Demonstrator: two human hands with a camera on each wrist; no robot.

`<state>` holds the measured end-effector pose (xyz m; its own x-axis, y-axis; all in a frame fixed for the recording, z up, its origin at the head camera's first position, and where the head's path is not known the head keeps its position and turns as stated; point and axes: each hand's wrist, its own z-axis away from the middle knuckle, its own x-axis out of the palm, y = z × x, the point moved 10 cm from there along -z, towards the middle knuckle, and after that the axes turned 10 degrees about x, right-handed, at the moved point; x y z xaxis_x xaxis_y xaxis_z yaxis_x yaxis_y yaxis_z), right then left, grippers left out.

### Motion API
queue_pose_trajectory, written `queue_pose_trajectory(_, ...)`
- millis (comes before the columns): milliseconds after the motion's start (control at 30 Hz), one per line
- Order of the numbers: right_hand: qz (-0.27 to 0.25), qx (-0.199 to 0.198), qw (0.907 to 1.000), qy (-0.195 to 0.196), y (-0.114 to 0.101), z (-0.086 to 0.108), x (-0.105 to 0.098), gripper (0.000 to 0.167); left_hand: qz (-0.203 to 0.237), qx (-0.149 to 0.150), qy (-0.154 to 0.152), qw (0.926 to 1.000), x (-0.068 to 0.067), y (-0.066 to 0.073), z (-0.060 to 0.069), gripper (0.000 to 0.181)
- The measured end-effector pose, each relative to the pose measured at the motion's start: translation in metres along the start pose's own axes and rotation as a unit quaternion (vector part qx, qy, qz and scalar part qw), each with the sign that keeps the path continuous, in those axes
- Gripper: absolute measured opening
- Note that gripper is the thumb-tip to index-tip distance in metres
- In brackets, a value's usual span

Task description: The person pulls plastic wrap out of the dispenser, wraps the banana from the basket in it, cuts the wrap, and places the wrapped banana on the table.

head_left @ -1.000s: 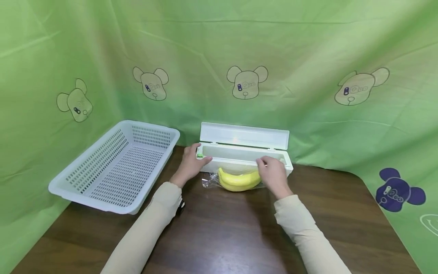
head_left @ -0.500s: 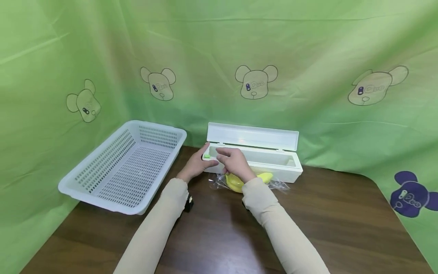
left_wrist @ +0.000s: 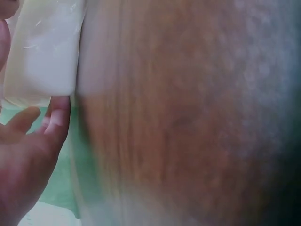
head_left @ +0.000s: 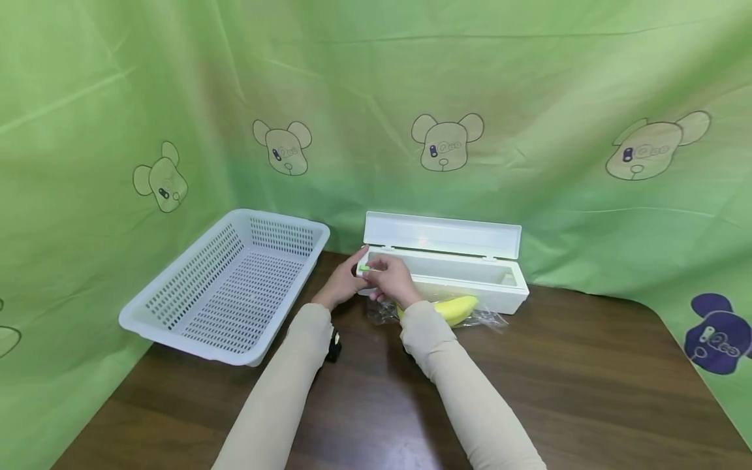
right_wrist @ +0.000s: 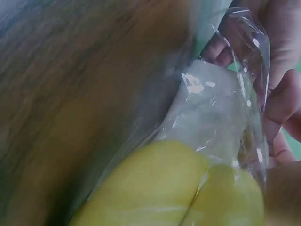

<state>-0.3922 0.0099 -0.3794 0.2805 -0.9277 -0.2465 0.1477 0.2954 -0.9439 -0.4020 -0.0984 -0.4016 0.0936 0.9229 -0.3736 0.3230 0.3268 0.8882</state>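
A long white cling film dispenser (head_left: 487, 297) sits at the back of the table with its lid (head_left: 440, 235) raised. My left hand (head_left: 341, 284) holds its left end, thumb in front; in the left wrist view fingertips touch the end wall. My right hand (head_left: 395, 281) reaches across the front, fingertips pinching the small green slider (head_left: 363, 267) at the left end; the fingers partly hide it. Yellow bananas (head_left: 457, 309) lie before the dispenser, partly behind the right wrist. Crinkled clear film (head_left: 490, 318) covers them, and in the right wrist view it rises beside the hand.
A white slotted plastic basket (head_left: 132, 318) stands on the left of the brown wooden table (head_left: 576, 372). Behind the table hangs a green cloth (head_left: 364, 85) with bear-head prints. The raised lid stands close to the cloth.
My right hand has moved left along the dispenser, from near its right end to the green slider. My left hand stays at the left end. The head view has turned slightly left.
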Motion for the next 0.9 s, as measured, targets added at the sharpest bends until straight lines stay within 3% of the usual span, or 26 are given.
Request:
queue_pose_trajectory(333,0.078,-0.031,0.9946,0.06,-0.005,0.004,-0.009,0.007,-0.007,0.006,0.008,0.9999,0.0,-0.001,-0.001,0.083)
queue_pose_trajectory(900,0.116,-0.024,0.9901,0.075,-0.006,0.009,-0.018,0.008,0.002,-0.021,0.048,0.9986,-0.003,-0.01,0.001,0.083)
